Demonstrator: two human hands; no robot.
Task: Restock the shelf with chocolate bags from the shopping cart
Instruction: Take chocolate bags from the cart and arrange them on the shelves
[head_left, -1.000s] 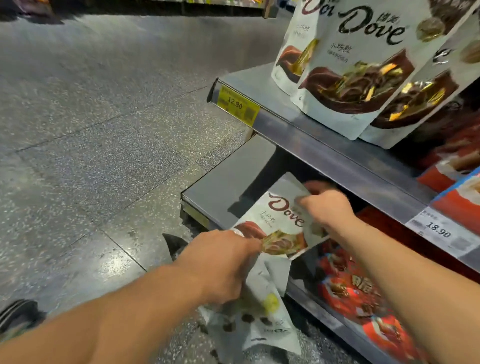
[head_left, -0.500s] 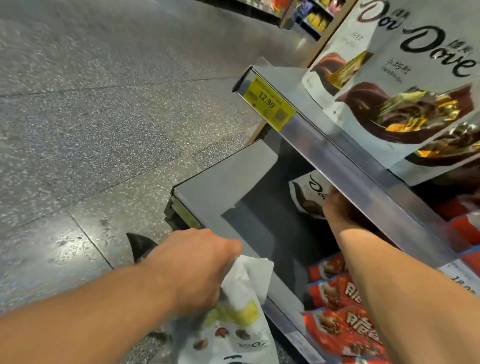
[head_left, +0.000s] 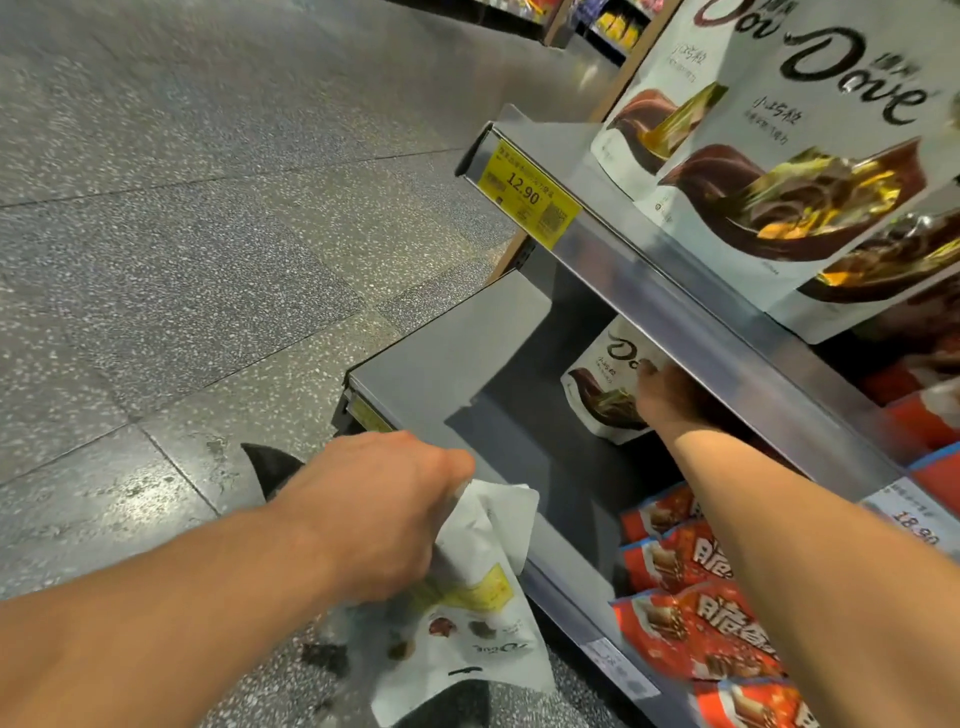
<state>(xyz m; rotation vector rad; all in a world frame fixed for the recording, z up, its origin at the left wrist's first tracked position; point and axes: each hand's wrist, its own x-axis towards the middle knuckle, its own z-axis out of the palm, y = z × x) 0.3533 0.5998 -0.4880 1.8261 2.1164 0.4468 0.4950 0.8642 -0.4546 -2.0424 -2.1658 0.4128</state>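
While speckled floor (head_left: 208, 234) shines, grey shelf (head_left: 675, 304) bears yellow 12.90 tag (head_left: 527, 187).

Upper shelf (head_left: 675, 291): stocked Dove bags (head_left: 810, 171) stand upright behind the front rail, overlapping one another. The 12.90 price tag (head_left: 527, 187) sits at the rail's left end, and the 18.90 price tag (head_left: 914, 519) further right.

Lower shelf (head_left: 441, 374), directly beneath: a single Dove bag (head_left: 605, 384) stands at the back, under the upper shelf's edge. The right hand (head_left: 670, 395) touches its right side, with its grip partly hidden. Snack packs (head_left: 691, 623) lie to the right, nearer the front, beneath the right forearm.

The left hand (head_left: 379, 509), before the lower shelf's front edge and above the floor (head_left: 182, 260), grips the hanging bags (head_left: 478, 613) below it.
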